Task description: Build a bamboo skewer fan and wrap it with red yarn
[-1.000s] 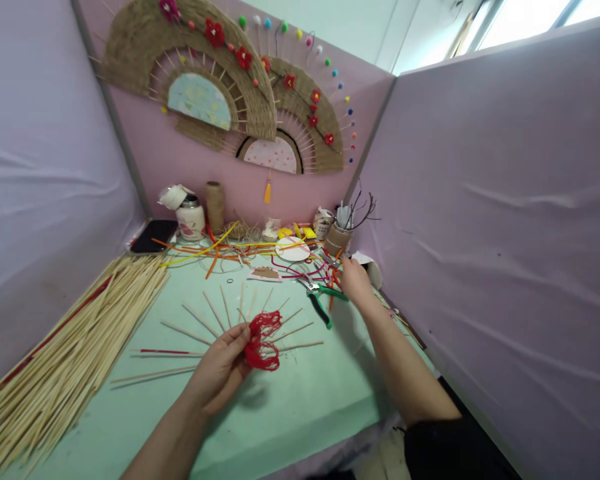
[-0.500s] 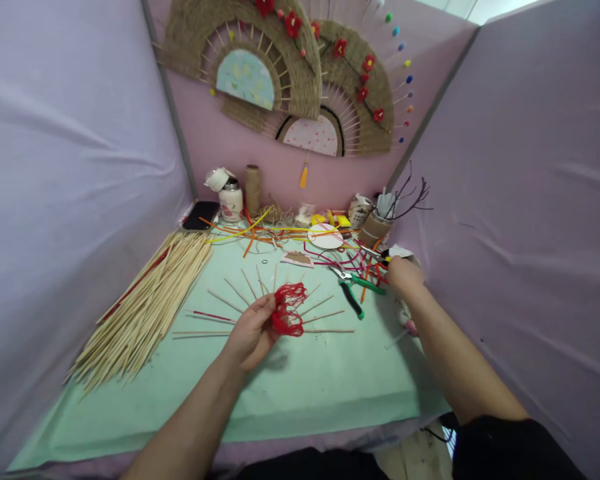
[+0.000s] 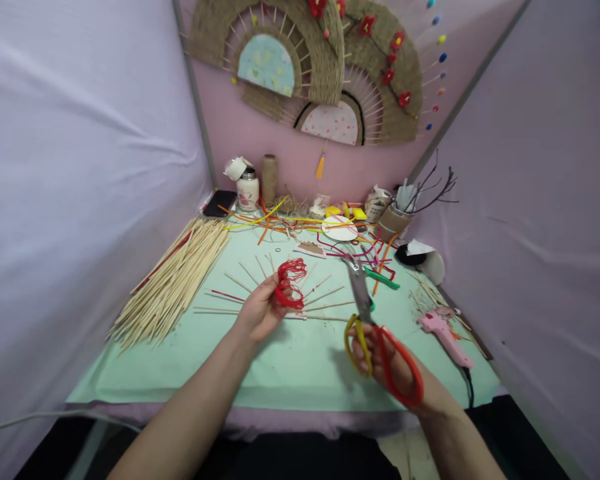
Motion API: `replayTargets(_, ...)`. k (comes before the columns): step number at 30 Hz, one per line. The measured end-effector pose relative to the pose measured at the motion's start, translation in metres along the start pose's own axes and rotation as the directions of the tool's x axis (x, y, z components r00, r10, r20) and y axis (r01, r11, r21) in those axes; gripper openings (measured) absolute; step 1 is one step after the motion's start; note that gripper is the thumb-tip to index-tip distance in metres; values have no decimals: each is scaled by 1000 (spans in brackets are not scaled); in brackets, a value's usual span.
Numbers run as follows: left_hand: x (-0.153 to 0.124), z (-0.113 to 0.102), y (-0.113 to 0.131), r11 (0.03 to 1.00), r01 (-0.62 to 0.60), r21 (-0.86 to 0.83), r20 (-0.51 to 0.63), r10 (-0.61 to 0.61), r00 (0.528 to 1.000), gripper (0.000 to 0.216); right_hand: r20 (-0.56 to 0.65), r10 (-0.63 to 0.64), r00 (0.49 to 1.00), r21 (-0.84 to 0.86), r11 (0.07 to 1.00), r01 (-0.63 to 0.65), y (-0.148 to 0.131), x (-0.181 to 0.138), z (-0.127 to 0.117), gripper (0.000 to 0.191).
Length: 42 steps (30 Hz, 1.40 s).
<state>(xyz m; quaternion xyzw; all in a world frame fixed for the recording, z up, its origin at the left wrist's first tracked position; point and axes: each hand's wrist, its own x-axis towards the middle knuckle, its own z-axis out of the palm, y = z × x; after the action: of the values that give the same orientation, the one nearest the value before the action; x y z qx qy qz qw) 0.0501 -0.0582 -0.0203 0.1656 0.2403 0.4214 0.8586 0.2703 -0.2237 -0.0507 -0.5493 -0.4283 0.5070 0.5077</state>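
Between the closed fingers of my left hand (image 3: 261,308) is a looped bundle of red thread (image 3: 291,293), held just above the table. Thin wooden sticks (image 3: 330,305) fan out on the table below and behind it. My right hand (image 3: 387,360) grips a pair of scissors (image 3: 363,293) with one yellow and one red-orange handle loop, the blades pointing away from me. Behind the scissors lie green-handled pliers (image 3: 384,279), partly hidden by the blades.
A heap of wooden sticks (image 3: 173,283) lies at left. To the right are a pink glue gun (image 3: 445,337) and a black roll (image 3: 411,255). Pipe cleaners (image 3: 265,227), a phone (image 3: 220,204), a jar (image 3: 248,190) and a cup with twigs (image 3: 394,221) line the back. Fabric walls stand around.
My right hand has come back from the far right with the scissors, now in front of me. My left hand still holds the red thread. The view has turned slightly.
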Motion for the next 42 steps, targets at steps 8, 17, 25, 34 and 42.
replayTargets(8, -1, 1, -1, 1000, 3, -16, 23, -2, 1000, 15, 352, 146, 924, 440, 846, -301, -8, -6, 71, 44)
replayTargets(17, 1, -3, -6, 999, -30, 20, 119, 28, 992, 16, 520, -14, 854, 658, 644, -390, -14, -6, 78, 59)
replayTargets(25, -3, -1, -9, 996, -39, 86, 83, 32, 996, 17, 519, 1, 855, 741, 498, -450, -19, 5, 88, 74)
replayTargets(34, -2, 3, -16, 981, -160, 112, -62, 168, 984, 37, 362, 56, 931, 725, 611, -318, -24, 5, 105, 57)
replayTargets(42, -4, 6, -17, 971, -203, 126, -32, 208, 978, 39, 251, 67, 966, 691, 686, -228, -30, 1, 112, 50)
